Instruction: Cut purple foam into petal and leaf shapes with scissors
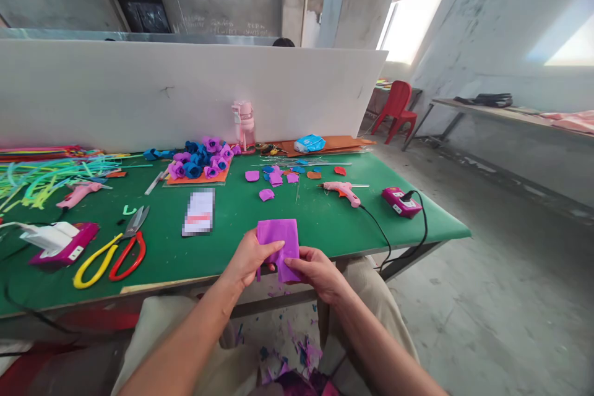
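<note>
Between my two hands, at the table's front edge, is a folded piece of purple crepe paper [283,235]. My left hand [253,255] pinches it from the left, thumb lying across its face. From the right, my right hand [315,269] grips its lower corner between thumb and fingers. A narrow strip hangs down at the paper's lower left. Beyond the paper lie several cut purple petals [266,195], with blue, orange and red pieces among them. A pink glue gun [343,190] rests to the right of the petals.
On the green table [241,198] are scissors [125,247], a phone-like pixelated item [198,211], paper flowers [199,158], a pink bottle [244,127], and a second glue gun [78,193]. Power strips [401,202] with cords sit at both sides. A white partition [185,93] stands behind; paper scraps [301,352] lie below.
</note>
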`<act>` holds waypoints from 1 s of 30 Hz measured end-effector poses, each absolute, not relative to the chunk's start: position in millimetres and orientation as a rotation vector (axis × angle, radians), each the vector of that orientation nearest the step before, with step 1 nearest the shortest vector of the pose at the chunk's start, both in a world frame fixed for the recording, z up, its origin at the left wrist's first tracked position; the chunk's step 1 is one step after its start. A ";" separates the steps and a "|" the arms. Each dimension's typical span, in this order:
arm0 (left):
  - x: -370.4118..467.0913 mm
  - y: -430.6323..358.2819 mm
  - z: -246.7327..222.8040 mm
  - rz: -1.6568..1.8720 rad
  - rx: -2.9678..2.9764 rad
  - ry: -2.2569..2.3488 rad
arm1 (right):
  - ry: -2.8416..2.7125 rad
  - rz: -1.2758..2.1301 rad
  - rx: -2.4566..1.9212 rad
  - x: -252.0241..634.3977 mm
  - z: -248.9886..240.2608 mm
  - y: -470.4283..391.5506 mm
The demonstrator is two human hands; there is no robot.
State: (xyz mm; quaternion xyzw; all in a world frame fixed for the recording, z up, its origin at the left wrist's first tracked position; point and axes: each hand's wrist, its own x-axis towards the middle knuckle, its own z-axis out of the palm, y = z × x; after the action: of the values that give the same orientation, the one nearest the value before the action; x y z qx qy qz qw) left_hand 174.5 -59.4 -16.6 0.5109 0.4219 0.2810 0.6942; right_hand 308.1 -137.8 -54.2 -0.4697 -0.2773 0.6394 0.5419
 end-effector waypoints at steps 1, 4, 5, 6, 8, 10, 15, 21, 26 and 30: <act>175.1 -60.2 -17.0 0.619 1.147 0.939 | -0.647 1.525 -1.113 307.4 -54.7 -138.7; 176.8 -64.2 -15.8 0.588 1.178 0.912 | -0.596 1.534 -1.109 302.8 -55.0 -145.4; 175.4 -65.1 -14.2 0.582 1.218 0.884 | -0.571 1.529 -1.112 300.3 -55.8 -149.3; 171.9 -65.0 -11.9 0.592 1.294 0.854 | -0.541 1.526 -1.115 297.5 -57.5 -154.0; 155.2 -59.8 -5.9 0.695 1.544 0.867 | -0.478 1.526 -1.124 291.7 -64.5 -164.5; 122.4 -47.1 1.1 0.894 1.868 1.080 | -0.401 1.577 -1.142 286.3 -75.1 -174.6; -2.7 -1.0 12.2 0.641 2.339 2.251 | -0.236 1.601 -1.205 278.4 -93.8 -185.4; -72.3 27.9 -1.2 -0.138 2.276 2.350 | -0.192 1.520 -1.216 278.8 -87.5 -178.6; -68.1 29.8 -4.3 -0.200 2.221 2.315 | -0.188 1.509 -1.203 279.4 -88.6 -173.7; -62.5 30.9 5.2 -0.149 2.111 2.299 | -0.187 1.505 -1.175 278.2 -90.6 -170.5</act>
State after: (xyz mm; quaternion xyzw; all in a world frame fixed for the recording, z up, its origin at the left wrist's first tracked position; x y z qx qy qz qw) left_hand -62.5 30.9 5.2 0.6756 0.7357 -0.0478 0.0084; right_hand 278.2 -170.5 -90.6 -0.5015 -0.0798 0.6422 0.5742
